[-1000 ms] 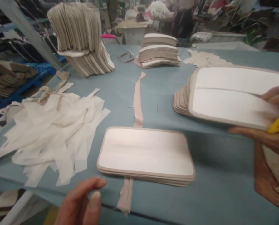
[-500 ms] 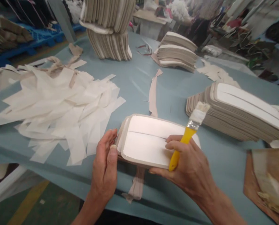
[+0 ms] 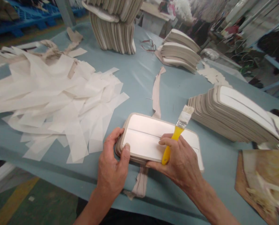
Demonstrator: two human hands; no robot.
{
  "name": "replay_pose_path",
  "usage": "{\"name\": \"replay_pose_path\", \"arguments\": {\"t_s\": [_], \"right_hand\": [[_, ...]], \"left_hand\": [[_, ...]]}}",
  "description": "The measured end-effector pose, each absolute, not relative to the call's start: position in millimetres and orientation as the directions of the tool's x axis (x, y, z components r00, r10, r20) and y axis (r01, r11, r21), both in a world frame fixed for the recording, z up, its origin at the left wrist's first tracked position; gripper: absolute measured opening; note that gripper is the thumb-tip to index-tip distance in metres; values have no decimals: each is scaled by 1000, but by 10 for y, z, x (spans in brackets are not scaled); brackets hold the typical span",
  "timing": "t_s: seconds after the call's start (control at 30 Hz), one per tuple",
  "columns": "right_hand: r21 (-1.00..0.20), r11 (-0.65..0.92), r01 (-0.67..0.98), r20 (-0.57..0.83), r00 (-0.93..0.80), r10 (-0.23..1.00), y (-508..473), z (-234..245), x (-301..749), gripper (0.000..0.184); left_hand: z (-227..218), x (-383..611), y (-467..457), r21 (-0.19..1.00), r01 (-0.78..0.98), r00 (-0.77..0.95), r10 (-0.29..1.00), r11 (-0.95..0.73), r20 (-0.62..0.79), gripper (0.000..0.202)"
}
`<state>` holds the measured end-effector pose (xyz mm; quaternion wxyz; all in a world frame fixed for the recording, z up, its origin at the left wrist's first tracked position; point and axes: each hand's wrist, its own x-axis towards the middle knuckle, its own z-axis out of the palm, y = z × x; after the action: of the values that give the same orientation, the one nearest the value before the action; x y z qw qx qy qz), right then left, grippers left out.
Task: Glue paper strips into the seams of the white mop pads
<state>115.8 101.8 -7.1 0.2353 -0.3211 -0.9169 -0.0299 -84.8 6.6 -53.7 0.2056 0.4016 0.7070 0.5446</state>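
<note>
A small stack of white-faced panels with rounded corners and beige edges [image 3: 144, 143] lies before me on the table. A dark line runs lengthwise along the top panel. My left hand [image 3: 113, 159] grips the stack's left end, its thumb on the near corner and its fingers round the far side. In my right hand [image 3: 179, 156] is a paintbrush with a yellow handle [image 3: 171, 143], its whitish bristles pointing up and away. That hand also rests on the top panel, thumb along the near edge. A pale cloth strip [image 3: 140, 182] sticks out from below the stack.
Loose whitish strips [image 3: 66, 100] are heaped on the blue-green table [image 3: 139, 78] at left. Taller panel stacks stand at the back [image 3: 113, 34], back right [image 3: 180, 51] and right [image 3: 233, 115]. A glue-crusted brown container [image 3: 261, 181] sits at front right, eyeglasses [image 3: 149, 45] at the back.
My left hand has moved right and closed on the stack's end, thumb now on top. The stack's layers look more evenly lined up. The brush has shifted slightly left with my right hand.
</note>
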Motion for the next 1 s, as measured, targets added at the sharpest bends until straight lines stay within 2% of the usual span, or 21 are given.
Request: {"name": "replay_pose_path", "arguments": {"t_s": [0.17,0.23,0.3,0.33,0.43,0.5,0.6,0.77,1.0], "right_hand": [[-157,794,587,481,-657,580,1031,76,1260,61],[-231,770,595,478,-620,622,1003,222,1307,48],[-387,712,585,500,-516,696,950,365,1311,28],[-499,671,549,518,-432,738,920,424,1288,23],[-808,496,319,476,-144,868,855,538,1112,36],[-909,366,201,368,-25,929,851,562,942,44],[-960,250,124,260,78,962,887,539,711,46],[-984,161,83,171,132,976,934,423,505,41],[-965,242,103,251,85,964,927,312,310,37]], "left_hand": [[-521,-839,84,887,446,-604,770,116,203,45],[-507,-843,83,876,465,-598,774,126,206,44],[-498,-845,83,870,473,-610,764,138,210,42],[-496,-843,83,868,475,-619,757,146,211,41],[-505,-826,83,865,476,-639,738,159,216,41],[-517,-811,79,868,474,-640,736,150,222,42],[-532,-798,71,875,464,-634,742,140,217,43],[-531,-798,82,875,466,-626,747,129,223,43],[-502,-796,98,849,514,-611,746,119,265,42]]}}
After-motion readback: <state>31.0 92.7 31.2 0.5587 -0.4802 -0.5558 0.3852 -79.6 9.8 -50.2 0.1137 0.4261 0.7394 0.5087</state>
